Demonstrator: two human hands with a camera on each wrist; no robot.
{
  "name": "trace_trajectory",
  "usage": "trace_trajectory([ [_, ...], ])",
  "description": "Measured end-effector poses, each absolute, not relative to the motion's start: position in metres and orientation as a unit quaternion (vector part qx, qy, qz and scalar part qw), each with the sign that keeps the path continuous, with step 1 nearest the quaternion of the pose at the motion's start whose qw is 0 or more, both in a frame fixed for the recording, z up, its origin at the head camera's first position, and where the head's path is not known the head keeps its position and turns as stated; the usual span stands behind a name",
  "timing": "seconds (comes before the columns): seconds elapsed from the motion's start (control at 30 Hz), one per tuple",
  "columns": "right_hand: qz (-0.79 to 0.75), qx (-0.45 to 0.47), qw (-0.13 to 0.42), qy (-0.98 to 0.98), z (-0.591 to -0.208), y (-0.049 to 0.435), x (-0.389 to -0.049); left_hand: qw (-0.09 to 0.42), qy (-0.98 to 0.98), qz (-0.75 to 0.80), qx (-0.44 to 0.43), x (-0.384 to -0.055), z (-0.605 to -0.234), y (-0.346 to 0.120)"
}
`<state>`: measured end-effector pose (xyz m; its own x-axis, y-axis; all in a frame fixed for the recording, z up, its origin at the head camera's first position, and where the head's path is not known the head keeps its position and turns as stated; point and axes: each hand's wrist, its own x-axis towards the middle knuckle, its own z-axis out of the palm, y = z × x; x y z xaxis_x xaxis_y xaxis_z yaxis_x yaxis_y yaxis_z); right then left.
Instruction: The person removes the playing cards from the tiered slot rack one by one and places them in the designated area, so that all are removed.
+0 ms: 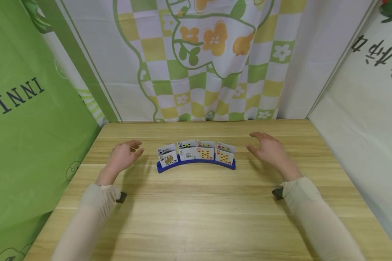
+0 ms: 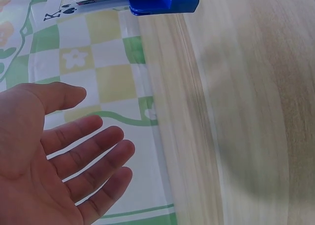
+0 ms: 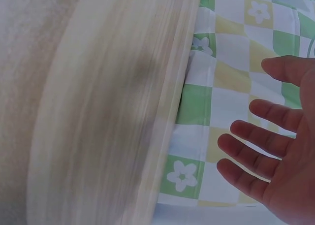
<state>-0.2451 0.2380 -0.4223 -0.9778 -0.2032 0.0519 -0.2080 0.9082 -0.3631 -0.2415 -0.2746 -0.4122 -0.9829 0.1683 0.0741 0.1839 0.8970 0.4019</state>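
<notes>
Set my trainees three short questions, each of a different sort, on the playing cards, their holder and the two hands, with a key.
1. Multiple choice: in how many rows do the white rectangular printed playing cards stand in the curved blue plastic holder?
A) one
B) two
C) three

2. True or false: the person's bare right hand touches neither the cards nor the holder.

3. Fill in: the front-row card nearest the bare left hand shows the corner letter ___.

Key: 1. B; 2. True; 3. Q.
</notes>
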Motion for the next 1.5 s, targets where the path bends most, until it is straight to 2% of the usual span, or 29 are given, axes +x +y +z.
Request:
trace_trajectory([
  [0.5, 0.208, 0.116, 0.035, -0.971, -0.425, 0.234, -0.238, 0.009, -0.969, -0.228, -0.097, -0.232, -0.42, -0.279],
  [0.93, 0.224, 0.126, 0.039, -0.966, -0.425, 0.233, -0.23, 0.0, -0.963, -0.253, -0.098, -0.227, -0.428, -0.283],
  [1.5, 0.263, 0.146, 0.065, -0.952, -0.438, 0.235, -0.221, -0.036, -0.943, -0.314, -0.101, -0.223, -0.44, -0.278],
])
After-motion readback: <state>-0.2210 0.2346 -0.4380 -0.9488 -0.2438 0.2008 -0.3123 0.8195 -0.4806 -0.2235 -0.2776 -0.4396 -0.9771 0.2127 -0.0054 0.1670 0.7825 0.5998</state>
